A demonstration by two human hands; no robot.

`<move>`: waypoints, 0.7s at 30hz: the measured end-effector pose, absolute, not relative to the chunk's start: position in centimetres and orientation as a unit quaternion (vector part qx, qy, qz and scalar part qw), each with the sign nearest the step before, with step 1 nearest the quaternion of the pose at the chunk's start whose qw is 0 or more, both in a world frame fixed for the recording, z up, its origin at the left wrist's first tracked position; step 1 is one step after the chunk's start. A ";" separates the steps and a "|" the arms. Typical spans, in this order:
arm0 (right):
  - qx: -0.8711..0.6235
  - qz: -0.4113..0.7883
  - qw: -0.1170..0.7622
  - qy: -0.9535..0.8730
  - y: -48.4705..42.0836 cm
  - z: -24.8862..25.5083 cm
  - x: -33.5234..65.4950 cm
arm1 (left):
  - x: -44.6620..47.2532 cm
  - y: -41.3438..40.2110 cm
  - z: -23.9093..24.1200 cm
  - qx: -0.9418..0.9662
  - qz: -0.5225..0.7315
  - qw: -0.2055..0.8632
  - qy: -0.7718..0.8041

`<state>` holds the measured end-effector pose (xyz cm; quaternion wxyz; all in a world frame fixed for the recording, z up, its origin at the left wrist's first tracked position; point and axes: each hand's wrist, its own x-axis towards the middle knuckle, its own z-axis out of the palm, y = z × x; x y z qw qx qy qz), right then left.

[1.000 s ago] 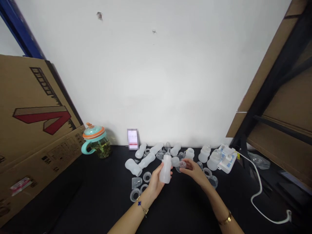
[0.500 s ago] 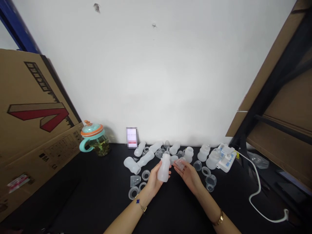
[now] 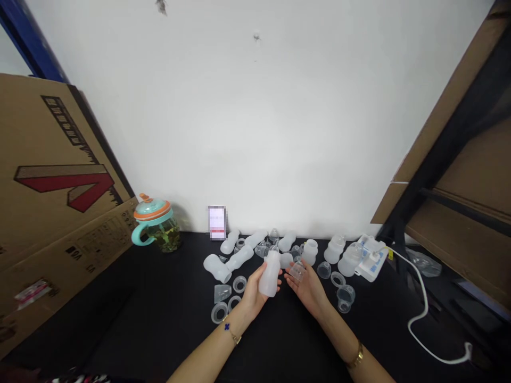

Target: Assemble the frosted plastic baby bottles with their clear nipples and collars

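My left hand [image 3: 252,293] is wrapped round a frosted white plastic bottle [image 3: 270,273], held upright over the black table [image 3: 159,314]. My right hand [image 3: 306,284] lies palm up just right of it, fingers curled under a small clear cap [image 3: 297,271]. Behind both hands, several more bottles [image 3: 239,259] lie on their sides, and a few upright ones [image 3: 334,250] stand to the right. Loose rings [image 3: 239,284] and clear caps [image 3: 345,294] are scattered to either side of my hands.
A teal and orange lidded jar [image 3: 155,230] stands at the back left by large cardboard boxes [image 3: 51,197]. A white power strip [image 3: 371,258] with a trailing cable [image 3: 423,314] lies at the right, beside a dark shelf frame [image 3: 439,159]. A white wall rises behind.
My right hand has drawn back from the pile with the small clear cap, turning palm up beside the bottle. My left hand has kept its hold on the bottle.
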<state>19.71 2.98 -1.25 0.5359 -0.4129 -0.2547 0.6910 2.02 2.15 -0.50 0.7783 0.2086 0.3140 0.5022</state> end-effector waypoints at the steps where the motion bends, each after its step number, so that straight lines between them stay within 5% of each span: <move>1: -0.410 0.689 0.536 -0.264 3.1 -1.4 19.8 | 2.0 2.2 -0.5 0.207 0.503 0.778 0.313; 21: -0.430 0.719 0.509 -0.197 2.4 -0.3 19.8 | 2.0 2.1 -0.2 0.205 0.500 0.778 0.320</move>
